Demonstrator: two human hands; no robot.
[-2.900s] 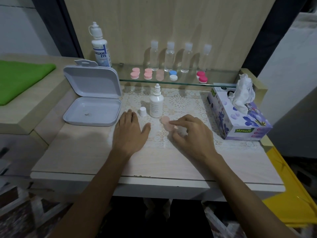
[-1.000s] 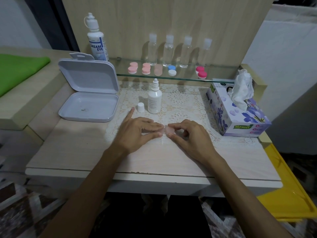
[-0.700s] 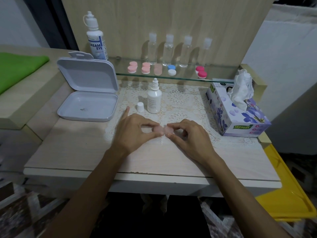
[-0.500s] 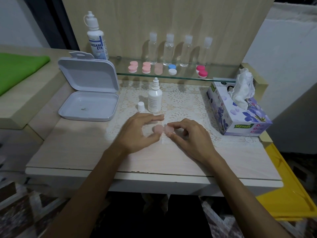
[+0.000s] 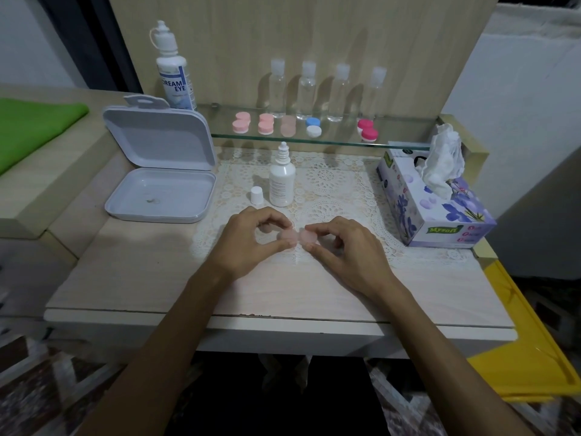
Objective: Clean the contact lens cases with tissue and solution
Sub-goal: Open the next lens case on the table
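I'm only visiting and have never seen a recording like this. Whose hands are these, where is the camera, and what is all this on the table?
No machine here: a person wears a wide-angle camera on the head, so you look down along both arms. The left hand and right hand together pinch a pale pink contact lens case just above the lace mat. Behind it stands a small white dropper bottle, its cap off beside it. To the left lies an open grey box; to the right, a tissue box. On the glass shelf at the back are more lens cases, four clear bottles and a large solution bottle.
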